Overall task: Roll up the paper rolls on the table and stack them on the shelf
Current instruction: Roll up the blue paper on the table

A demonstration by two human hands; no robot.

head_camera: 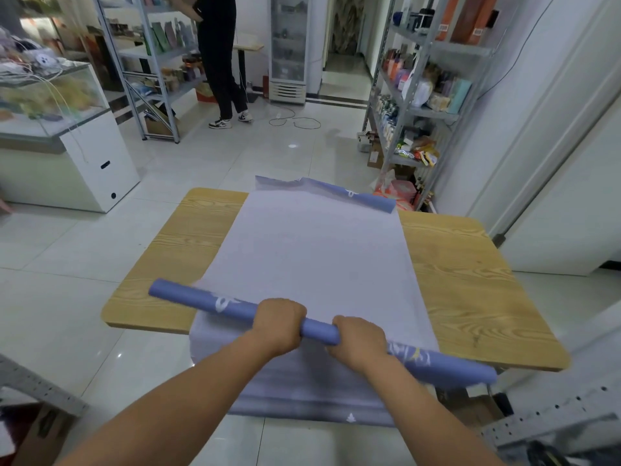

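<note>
Head view: blue paper roll, gripped in both hands

Paper roll [319,331]: partly wound, lying across the near edge of the wooden bench [470,280]. Its unrolled sheet [312,257] reaches the far edge. Left hand [279,326] and right hand [361,341]: side by side, each curled round the roll. Metal shelf [423,112], right: boxes, bottles, packets. Glass case [50,95], left: contents blurred.

A small shop. Its metal shelves [433,112] carry packaged goods [448,90], and a glass counter [67,95] and glass-door fridge [289,45] stand nearby.
</note>
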